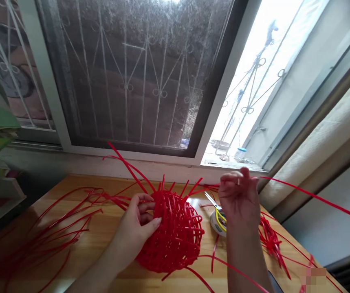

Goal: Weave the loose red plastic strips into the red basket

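Observation:
A red woven basket (175, 232) of flat plastic strips lies tilted on the wooden table, with loose strip ends sticking out around it. My left hand (141, 221) grips its left edge, thumb on the outside and fingers curled over the rim. Raised to the right of the basket, my right hand (240, 191) is closed in a pinch on a long red strip (309, 195), which runs off to the right edge of the view. The fingertips of that hand are partly hidden by its back.
Scissors (213, 200) with yellow handles stand in a white tub (216, 224) behind my right forearm. Loose red strips (67, 232) spread over the table's left side, and a bundle (271, 238) lies at right. A barred window (138, 81) rises behind the table (101, 260).

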Demonstrator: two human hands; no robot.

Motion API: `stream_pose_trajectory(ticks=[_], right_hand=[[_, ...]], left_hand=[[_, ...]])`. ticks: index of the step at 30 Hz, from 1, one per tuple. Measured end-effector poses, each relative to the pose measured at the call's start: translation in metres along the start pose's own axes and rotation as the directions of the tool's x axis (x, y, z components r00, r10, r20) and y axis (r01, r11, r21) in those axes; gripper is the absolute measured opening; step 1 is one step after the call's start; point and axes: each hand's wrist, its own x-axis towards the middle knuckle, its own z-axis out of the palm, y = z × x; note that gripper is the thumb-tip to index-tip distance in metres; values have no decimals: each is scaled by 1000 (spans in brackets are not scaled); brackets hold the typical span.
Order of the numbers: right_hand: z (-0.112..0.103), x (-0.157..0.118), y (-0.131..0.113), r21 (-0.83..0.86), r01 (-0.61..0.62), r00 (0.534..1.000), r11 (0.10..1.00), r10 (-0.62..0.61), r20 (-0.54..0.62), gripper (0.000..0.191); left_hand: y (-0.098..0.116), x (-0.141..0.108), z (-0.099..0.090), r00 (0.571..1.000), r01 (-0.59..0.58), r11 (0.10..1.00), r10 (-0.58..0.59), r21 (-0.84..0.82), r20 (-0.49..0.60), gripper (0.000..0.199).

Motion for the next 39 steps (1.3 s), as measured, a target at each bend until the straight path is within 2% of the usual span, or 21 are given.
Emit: stream_pose_trajectory(ticks=[2,3,6,8,10,12,14,17,20,23,25,27,29,32,35,39], right_hand=[[-2,-12,-6,-99,-29,998,995,34,47,18],[-2,-19,-10,-165,-45,994,985,61,91,22],[1,-43,-21,-337,-101,956,936,185,227,53],[0,-56,-27,-352,-106,930,930,218,296,66],[-5,-63,-31,-279,-55,937,959,146,317,58],[-12,-64,-30,-180,5,965,984,42,259,54],[-19,-60,-25,-125,28,990,992,-11,139,54],[-24,-51,-15,-131,-35,998,991,42,49,32],[-20,-50,0,-202,-124,982,971,150,118,24],[-12,-65,21,-297,-146,973,944,192,131,26],[-8,-81,38,-339,-148,986,929,166,23,25],[-7,-95,53,-357,-99,994,929,76,-78,26],[-8,-102,64,-347,-85,991,934,44,-123,28],[-14,-96,74,-297,-136,988,945,107,-111,29],[-19,-82,73,-267,-171,985,948,163,-52,32],[-22,-74,46,-348,-153,986,925,169,15,48]], left_hand=[[-8,-4,6,1000,-14,1000,15,23,-25,42],[-12,-6,8,999,-22,999,23,36,-36,41],[-19,-7,14,997,-46,997,50,70,-61,38],[-19,-6,16,996,-50,996,55,70,-69,40],[-17,-4,17,996,-52,997,56,56,-66,41],[-14,-3,17,998,-46,998,48,49,-44,41],[-12,-3,16,999,-44,997,46,55,-27,38],[-10,-4,14,999,-40,997,41,71,-16,36],[-12,-9,14,997,-64,985,69,158,-27,33],[-24,-17,14,987,-125,942,151,313,-61,29],[-35,-21,15,976,-181,926,211,331,-57,26],[-44,-23,15,965,-237,928,260,288,-42,25],[-48,-19,16,957,-269,927,288,260,-38,26],[-45,-8,16,952,-289,923,304,254,-23,27],[-37,2,14,950,-297,913,311,282,-8,27],[-30,3,8,954,-267,904,298,333,-43,30]])
